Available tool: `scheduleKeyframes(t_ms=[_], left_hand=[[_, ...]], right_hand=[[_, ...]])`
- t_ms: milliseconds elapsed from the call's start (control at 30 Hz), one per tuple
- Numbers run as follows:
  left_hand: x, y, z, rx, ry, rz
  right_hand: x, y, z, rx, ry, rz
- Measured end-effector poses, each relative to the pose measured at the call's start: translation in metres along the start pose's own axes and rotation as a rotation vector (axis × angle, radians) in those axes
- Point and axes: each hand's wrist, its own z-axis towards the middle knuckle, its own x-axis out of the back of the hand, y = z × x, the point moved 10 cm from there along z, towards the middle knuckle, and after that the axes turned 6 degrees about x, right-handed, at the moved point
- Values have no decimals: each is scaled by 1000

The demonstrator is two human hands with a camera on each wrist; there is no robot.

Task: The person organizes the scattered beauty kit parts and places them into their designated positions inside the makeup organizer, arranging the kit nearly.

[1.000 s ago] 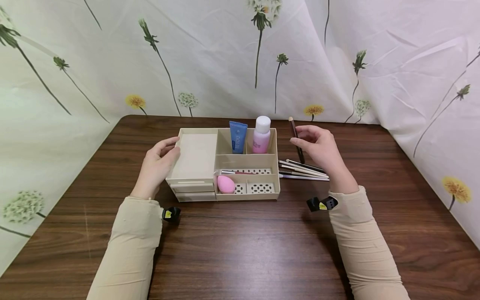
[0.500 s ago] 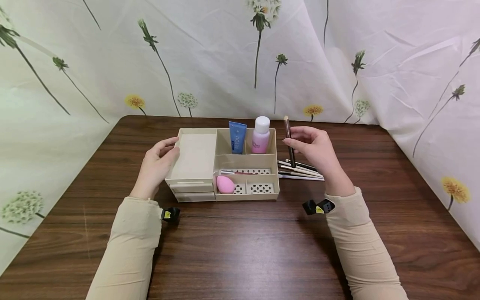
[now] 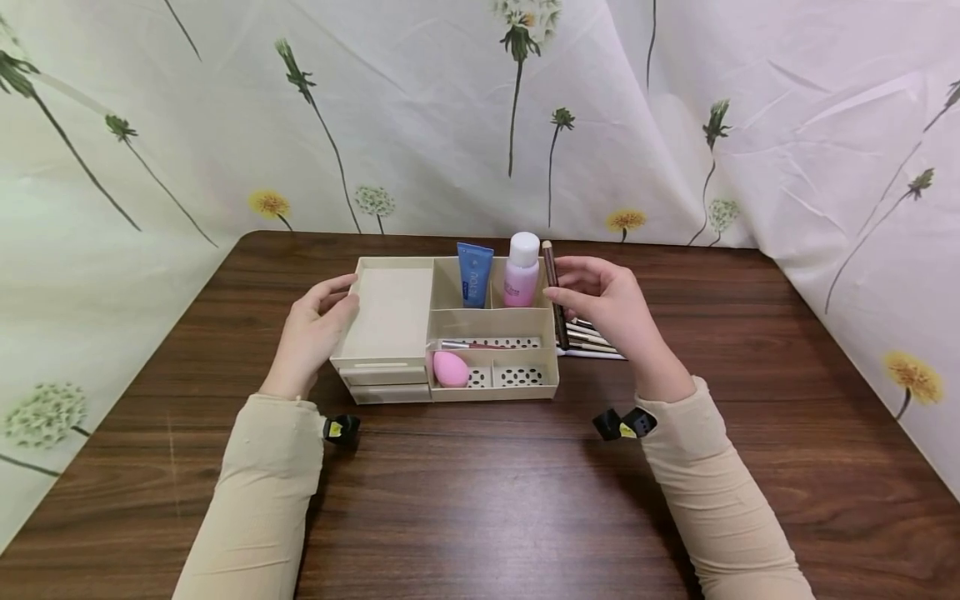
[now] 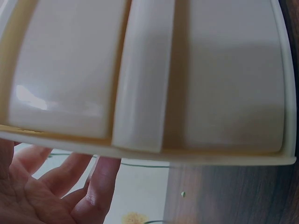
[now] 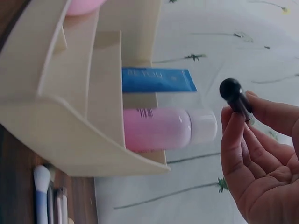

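Note:
A cream makeup organizer [image 3: 495,395] stands on the table, drawers at its left. My left hand [image 3: 311,333] rests at its left wall, with fingers [image 4: 103,186] against the outside. The right hand [image 3: 611,312] pinches a slim dark brown makeup stick with a pale tip [image 3: 556,292] between thumb and fingers. The stick stands nearly upright, overlapping the organizer's right edge in the head view; its rounded black end [image 5: 230,88] shows in the right wrist view. A blue tube [image 3: 476,275] and a pink bottle with white cap [image 3: 522,271] stand in the back compartments.
A pink sponge [image 3: 451,369] sits in the front left compartment, a makeup brush [image 3: 465,344] in the middle one. Several makeup brushes [image 3: 592,348] lie on the table [image 3: 480,500] right of the organizer, partly behind the right hand. A flowered cloth [image 3: 420,108] hangs behind.
My right hand has moved left with the dark stick, from over the loose brushes to the organizer's right edge. The left hand and the organizer have stayed put.

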Motion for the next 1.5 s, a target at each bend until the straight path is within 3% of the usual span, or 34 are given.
scheduleKeyframes(t_ms=[533, 1000, 1500], left_hand=[[1, 0, 0, 5, 6, -4], [0, 0, 2, 0, 9, -3], [0, 1, 1, 1, 9, -7]], right_hand=[[-38, -8, -5, 46, -86, 77], [-63, -14, 5, 21, -141, 97], [-93, -20, 16, 13, -174, 190]])
